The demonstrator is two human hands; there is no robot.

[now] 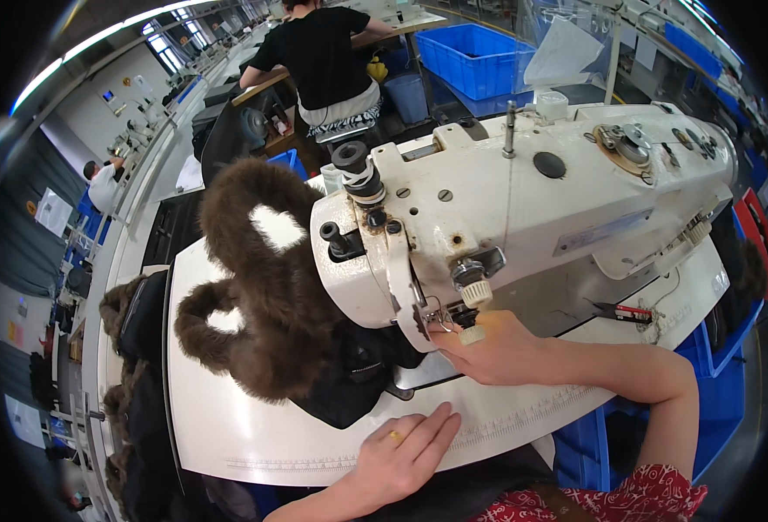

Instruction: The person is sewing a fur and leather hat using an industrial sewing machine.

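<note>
A white sewing machine [523,196] stands on a pale worktable. My right hand [499,352] reaches under the machine's head, close to the needle area. Its fingertips are hidden behind the tension dials [475,296], so whatever they may hold does not show. My left hand [405,454] is open, fingers stretched out over the table's front edge, near a printed ruler strip [523,419]. A black garment piece [342,387] with brown fur trim [266,287] lies left of the machine's head, and part of it passes beneath the head.
Red-handled snips [623,311] lie right of the needle, by loose thread. More fur-trimmed black pieces [131,409] hang left of the table. Blue bins [719,396] stand at the right. Ahead, a person in black [321,61] sits near a blue crate [472,59].
</note>
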